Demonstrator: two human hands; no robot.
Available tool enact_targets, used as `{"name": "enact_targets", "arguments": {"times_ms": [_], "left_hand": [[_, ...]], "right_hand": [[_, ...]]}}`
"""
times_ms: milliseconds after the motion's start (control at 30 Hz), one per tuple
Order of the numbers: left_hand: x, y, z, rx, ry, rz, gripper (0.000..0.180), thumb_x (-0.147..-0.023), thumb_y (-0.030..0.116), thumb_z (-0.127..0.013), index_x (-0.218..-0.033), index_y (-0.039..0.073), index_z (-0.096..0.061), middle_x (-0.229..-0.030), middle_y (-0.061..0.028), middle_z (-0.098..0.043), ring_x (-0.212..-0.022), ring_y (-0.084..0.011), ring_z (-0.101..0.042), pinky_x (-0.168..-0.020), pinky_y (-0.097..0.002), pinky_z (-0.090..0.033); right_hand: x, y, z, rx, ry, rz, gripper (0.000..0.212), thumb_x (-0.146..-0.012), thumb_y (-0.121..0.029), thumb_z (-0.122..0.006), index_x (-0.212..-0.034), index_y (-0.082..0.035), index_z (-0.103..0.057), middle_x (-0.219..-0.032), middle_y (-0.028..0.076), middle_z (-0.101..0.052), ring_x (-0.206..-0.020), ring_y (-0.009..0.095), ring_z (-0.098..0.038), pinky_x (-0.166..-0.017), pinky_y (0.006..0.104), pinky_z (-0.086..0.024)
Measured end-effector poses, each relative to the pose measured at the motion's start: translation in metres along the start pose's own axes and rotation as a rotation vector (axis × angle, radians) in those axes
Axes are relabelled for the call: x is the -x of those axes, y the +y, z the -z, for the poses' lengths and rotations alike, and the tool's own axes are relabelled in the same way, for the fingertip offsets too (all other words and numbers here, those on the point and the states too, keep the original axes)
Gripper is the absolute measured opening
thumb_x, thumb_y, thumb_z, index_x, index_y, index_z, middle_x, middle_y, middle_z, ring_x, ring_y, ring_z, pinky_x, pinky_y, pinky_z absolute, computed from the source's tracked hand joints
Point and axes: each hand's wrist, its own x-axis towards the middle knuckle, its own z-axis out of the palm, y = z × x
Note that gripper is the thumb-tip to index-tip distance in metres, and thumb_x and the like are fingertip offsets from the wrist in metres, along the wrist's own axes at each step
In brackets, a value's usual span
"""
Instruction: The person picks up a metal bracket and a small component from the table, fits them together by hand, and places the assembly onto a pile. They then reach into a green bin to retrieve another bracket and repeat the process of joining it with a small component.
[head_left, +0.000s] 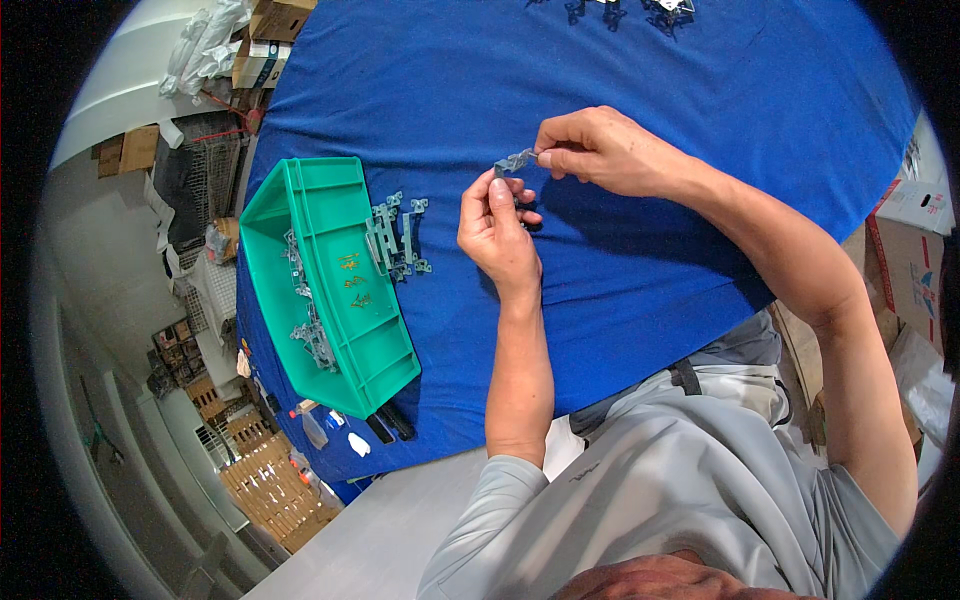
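My left hand (503, 230) is closed around a small grey plastic part (514, 163), its thumb and forefinger gripping the lower end. At the upper right end of that part, my right hand (598, 150) pinches with thumb and fingertips. Whether a separate tiny piece sits between the right fingertips is too small to make out. Left of my hands, a group of similar grey plastic parts (398, 237) lies on the blue cloth. Beside them stands a green plastic bin (385, 335) with more grey parts (313, 338) inside.
A blue cloth (640, 275) covers the table. Dark and pale small parts (610, 12) lie at its far edge. Near the bin's close end are black objects (392, 424) and a white piece (359, 444). A white carton (915, 250) stands off the table at the right.
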Motion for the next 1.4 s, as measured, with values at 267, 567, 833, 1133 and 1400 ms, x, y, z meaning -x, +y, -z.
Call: {"name": "enact_targets", "arguments": {"times_ms": [267, 567, 833, 1133, 1400], "left_hand": [[0.0, -0.002, 0.002, -0.103, -0.023, -0.123, 0.018, -0.098, 0.009, -0.059, -0.109, -0.003, -0.065, -0.087, -0.0094, -0.067, -0.067, -0.0096, -0.06, -0.05, -0.0198, -0.047], [-0.002, -0.008, 0.008, -0.348, -0.114, -0.324, 0.017, -0.097, 0.01, -0.062, -0.108, 0.0, -0.068, -0.089, -0.0058, -0.068, -0.066, -0.006, -0.056, -0.053, -0.0195, -0.043], [0.0, -0.002, 0.001, -0.085, -0.03, -0.016, 0.018, -0.098, 0.01, -0.058, -0.109, -0.003, -0.063, -0.086, -0.0103, -0.067, -0.065, -0.0115, -0.063, -0.045, -0.0203, -0.048], [0.0, 0.003, -0.001, -0.009, -0.008, 0.044, 0.017, -0.099, 0.008, -0.054, -0.109, -0.004, -0.061, -0.086, -0.0118, -0.067, -0.066, -0.0146, -0.066, -0.042, -0.0207, -0.05], [-0.001, -0.001, 0.001, -0.058, -0.012, -0.017, 0.016, -0.098, 0.008, -0.057, -0.108, -0.003, -0.063, -0.086, -0.0102, -0.067, -0.065, -0.0111, -0.062, -0.046, -0.0197, -0.048]], "right_hand": [[-0.001, 0.013, -0.003, 0.173, 0.059, 0.094, 0.017, -0.089, -0.016, -0.062, -0.094, 0.0, -0.065, -0.077, 0.017, -0.067, -0.074, 0.032, -0.067, -0.065, 0.0431, -0.049], [-0.004, 0.008, 0.005, -0.324, -0.125, -0.223, 0.023, -0.099, -0.024, -0.057, -0.099, -0.002, -0.066, -0.076, -0.002, -0.058, -0.068, 0.007, -0.053, -0.056, 0.0228, -0.045], [-0.003, -0.001, 0.012, -0.276, 0.026, -0.155, 0.02, -0.098, -0.024, -0.059, -0.095, -0.005, -0.065, -0.075, -0.002, -0.058, -0.065, 0.006, -0.05, -0.055, 0.0232, -0.042], [-0.001, 0.007, -0.002, -0.082, -0.021, -0.028, 0.021, -0.091, -0.02, -0.061, -0.087, 0.0, -0.065, -0.067, 0.007, -0.062, -0.061, 0.015, -0.057, -0.057, 0.034, -0.045], [0.0, 0.009, 0.0, 0.133, 0.03, 0.04, 0.019, -0.09, -0.019, -0.063, -0.091, 0.0, -0.066, -0.072, 0.013, -0.067, -0.066, 0.024, -0.064, -0.062, 0.0412, -0.048]]}}
